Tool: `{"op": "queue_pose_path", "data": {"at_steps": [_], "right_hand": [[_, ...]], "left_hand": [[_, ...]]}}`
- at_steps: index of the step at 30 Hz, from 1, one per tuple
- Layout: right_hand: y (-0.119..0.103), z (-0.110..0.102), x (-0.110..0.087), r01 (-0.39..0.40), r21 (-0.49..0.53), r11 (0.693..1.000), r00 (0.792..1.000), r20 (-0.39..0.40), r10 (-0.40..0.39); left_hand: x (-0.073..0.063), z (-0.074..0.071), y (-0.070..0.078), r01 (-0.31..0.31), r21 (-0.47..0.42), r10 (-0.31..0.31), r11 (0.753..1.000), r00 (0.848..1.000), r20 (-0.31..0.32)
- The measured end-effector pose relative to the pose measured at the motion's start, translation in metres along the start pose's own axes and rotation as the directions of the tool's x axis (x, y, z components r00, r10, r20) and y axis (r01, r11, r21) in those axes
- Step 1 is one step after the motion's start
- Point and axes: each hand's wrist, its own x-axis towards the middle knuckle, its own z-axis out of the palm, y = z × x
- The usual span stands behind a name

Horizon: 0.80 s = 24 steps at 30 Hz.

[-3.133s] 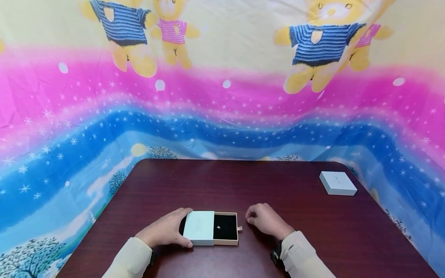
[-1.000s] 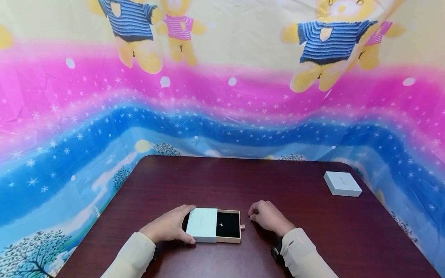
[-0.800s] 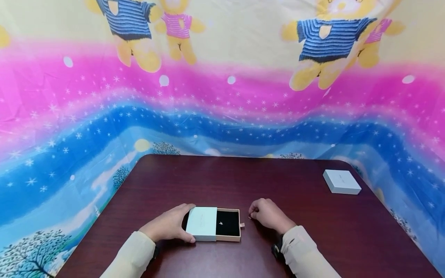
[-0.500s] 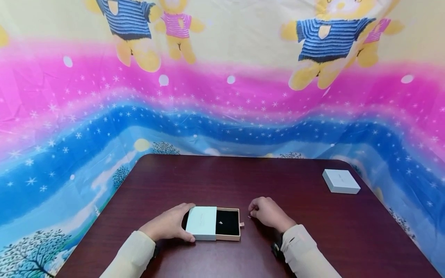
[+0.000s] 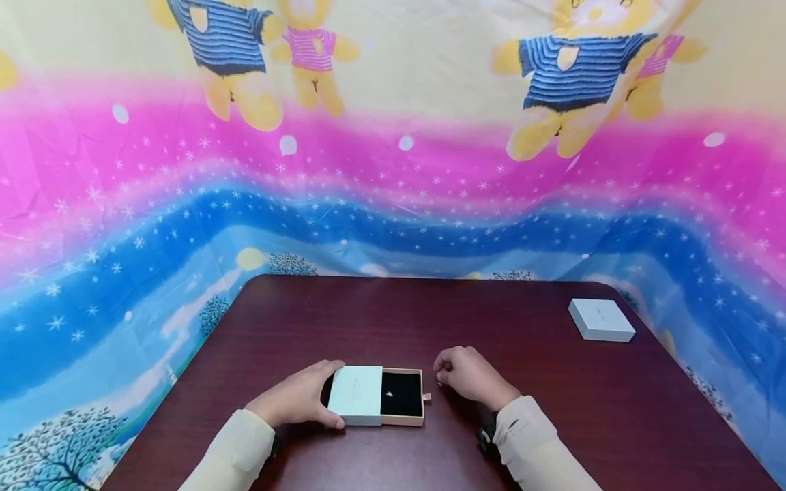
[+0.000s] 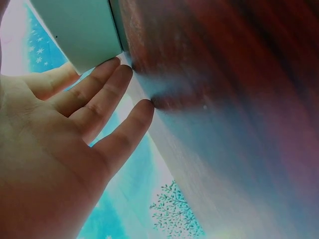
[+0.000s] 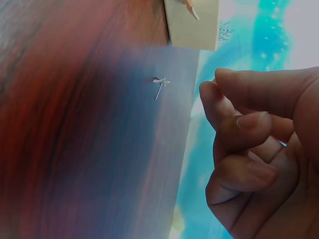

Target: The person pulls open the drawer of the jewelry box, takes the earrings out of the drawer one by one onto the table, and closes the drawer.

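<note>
On the table, my left hand [image 5: 295,397] holds the left end of a pale jewelry box [image 5: 356,395], thumb at the near side and fingers at the far side. Its drawer is slid out to the right. A star-shaped stud earring [image 5: 389,395] sits on the drawer's black pad [image 5: 402,402]. Just off the ribbon tab, my right hand [image 5: 473,374] has its fingers curled, thumb and index tips together. In the right wrist view a second star stud earring [image 7: 160,85] lies on the table, apart from those fingertips; I cannot tell whether something tiny is between them.
Another pale closed box [image 5: 602,319] stands at the far right corner of the dark red table [image 5: 393,320]. The drawer's ribbon tab [image 7: 191,9] points toward my right hand. A printed bear-pattern cloth [image 5: 393,204] hangs behind the table.
The star stud near my right fingertips, not visible 3.1 seconds ago, now shows below them. My right hand has shifted slightly left since half a second ago. The left hand keeps holding the box.
</note>
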Motion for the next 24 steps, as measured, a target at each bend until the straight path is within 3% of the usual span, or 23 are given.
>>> {"op": "queue_pose_path", "data": {"at_steps": [24], "right_hand": [[-0.021, 0.007, 0.008, 0.052, 0.001, 0.999, 0.998, 0.027, -0.052]], "left_hand": [[0.001, 0.002, -0.003, -0.002, 0.006, 0.002, 1.000, 1.000, 0.002]]}}
